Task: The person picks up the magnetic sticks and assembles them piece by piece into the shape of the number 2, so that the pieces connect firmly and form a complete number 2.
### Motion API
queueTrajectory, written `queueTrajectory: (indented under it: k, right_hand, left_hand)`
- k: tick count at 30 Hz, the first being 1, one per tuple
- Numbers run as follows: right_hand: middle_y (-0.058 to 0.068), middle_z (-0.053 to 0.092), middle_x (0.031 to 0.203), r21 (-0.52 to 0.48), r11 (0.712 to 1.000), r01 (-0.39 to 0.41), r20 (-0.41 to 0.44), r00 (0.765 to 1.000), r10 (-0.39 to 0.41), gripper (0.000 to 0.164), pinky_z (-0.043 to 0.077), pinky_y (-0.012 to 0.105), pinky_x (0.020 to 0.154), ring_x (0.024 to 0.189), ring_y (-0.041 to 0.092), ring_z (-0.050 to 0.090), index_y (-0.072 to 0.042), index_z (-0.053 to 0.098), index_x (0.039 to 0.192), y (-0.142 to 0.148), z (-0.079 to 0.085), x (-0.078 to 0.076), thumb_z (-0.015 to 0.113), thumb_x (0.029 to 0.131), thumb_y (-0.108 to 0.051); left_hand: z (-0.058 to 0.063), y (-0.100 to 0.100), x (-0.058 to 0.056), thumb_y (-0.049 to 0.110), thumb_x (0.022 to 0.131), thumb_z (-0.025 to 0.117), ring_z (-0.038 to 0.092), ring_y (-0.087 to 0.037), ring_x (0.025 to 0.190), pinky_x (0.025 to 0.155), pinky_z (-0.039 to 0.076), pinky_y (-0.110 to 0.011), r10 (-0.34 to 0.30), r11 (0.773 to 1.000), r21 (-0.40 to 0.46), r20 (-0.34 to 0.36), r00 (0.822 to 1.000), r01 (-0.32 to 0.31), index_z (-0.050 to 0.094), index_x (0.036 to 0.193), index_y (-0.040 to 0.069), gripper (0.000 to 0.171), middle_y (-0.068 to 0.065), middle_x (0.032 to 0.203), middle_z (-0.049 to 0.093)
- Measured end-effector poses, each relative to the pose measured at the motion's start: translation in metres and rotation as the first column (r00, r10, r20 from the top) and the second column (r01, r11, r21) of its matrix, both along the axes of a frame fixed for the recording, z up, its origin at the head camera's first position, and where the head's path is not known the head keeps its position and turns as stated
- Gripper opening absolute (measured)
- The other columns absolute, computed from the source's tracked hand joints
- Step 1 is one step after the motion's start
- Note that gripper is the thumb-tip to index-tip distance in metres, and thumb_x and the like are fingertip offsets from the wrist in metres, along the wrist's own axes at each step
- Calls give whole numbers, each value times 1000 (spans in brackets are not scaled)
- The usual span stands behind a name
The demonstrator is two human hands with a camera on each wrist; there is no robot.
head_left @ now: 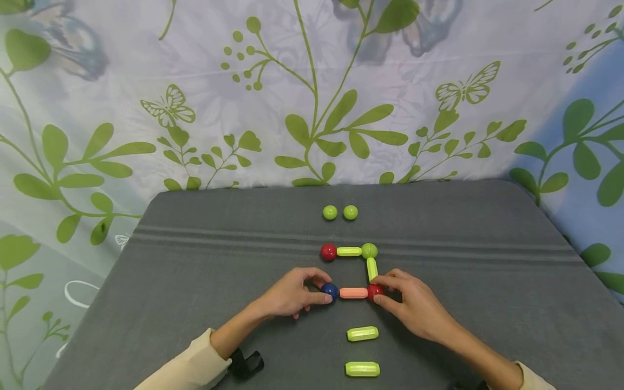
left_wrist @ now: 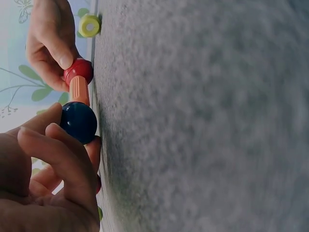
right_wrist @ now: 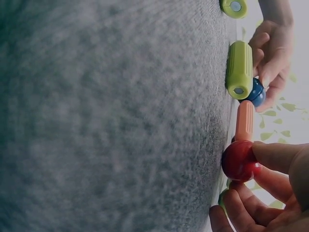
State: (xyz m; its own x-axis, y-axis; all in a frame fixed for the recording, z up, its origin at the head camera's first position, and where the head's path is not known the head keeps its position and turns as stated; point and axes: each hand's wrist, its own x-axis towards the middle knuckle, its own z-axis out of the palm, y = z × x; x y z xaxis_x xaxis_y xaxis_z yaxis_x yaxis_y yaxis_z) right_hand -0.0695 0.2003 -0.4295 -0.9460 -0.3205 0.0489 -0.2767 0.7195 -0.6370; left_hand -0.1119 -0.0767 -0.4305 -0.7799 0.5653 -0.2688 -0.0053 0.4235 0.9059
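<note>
My left hand [head_left: 297,295] pinches a blue ball [head_left: 330,292] between thumb and fingers. On the other side, my right hand [head_left: 414,303] grips a red ball [head_left: 375,293] the same way. Between the two balls lies an orange magnetic rod [head_left: 353,293], its ends at or very near both; the left wrist view shows the blue ball [left_wrist: 79,123] up against the orange rod [left_wrist: 79,90]. From the held red ball a green rod [head_left: 372,269] runs back to a green ball [head_left: 369,251]. Another green rod [head_left: 349,252] joins that ball to a second red ball [head_left: 329,251].
Two loose green balls, a left one [head_left: 330,212] and a right one [head_left: 350,212], sit toward the back of the grey table [head_left: 219,244]. Nearer the front lie two loose green rods, one [head_left: 363,333] behind the other [head_left: 362,369]. A patterned cloth [head_left: 205,81] hangs behind the table.
</note>
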Motion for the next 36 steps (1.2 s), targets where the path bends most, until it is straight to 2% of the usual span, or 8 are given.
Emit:
queueTrajectory:
  k: [24, 33, 36]
  right_hand:
    - [-11, 58, 96, -8, 1000, 1, -20, 1000, -1, 29, 42, 26, 65, 82, 11, 51, -12, 72, 116, 0, -1, 2, 76, 88, -18]
    - [-11, 57, 95, -5, 1000, 6, -10, 1000, -6, 29, 41, 26, 64, 81, 12, 51, -12, 72, 116, 0, 0, 2, 76, 88, -17]
    - [-11, 57, 96, 1, 1000, 4, -8, 1000, -4, 29, 42, 27, 65, 81, 11, 51, -12, 72, 117, -1, 0, 2, 76, 88, -18]
  left_hand:
    - [-1, 3, 5, 15, 91, 74, 48, -11, 50, 41, 41, -25, 1, 1000, 7, -79, 997, 0, 65, 119, 7, 31, -4, 102, 60]
    - [-1, 4, 6, 16, 90, 75, 48, -11, 50, 42, 42, -26, 8, 1000, -16, -86, 996, -9, 65, 120, 7, 33, -3, 103, 61]
    - [2, 4, 9, 17, 89, 76, 49, -10, 49, 44, 44, -26, 24, 999, -39, -122, 992, -29, 66, 118, 9, 32, -1, 105, 61]
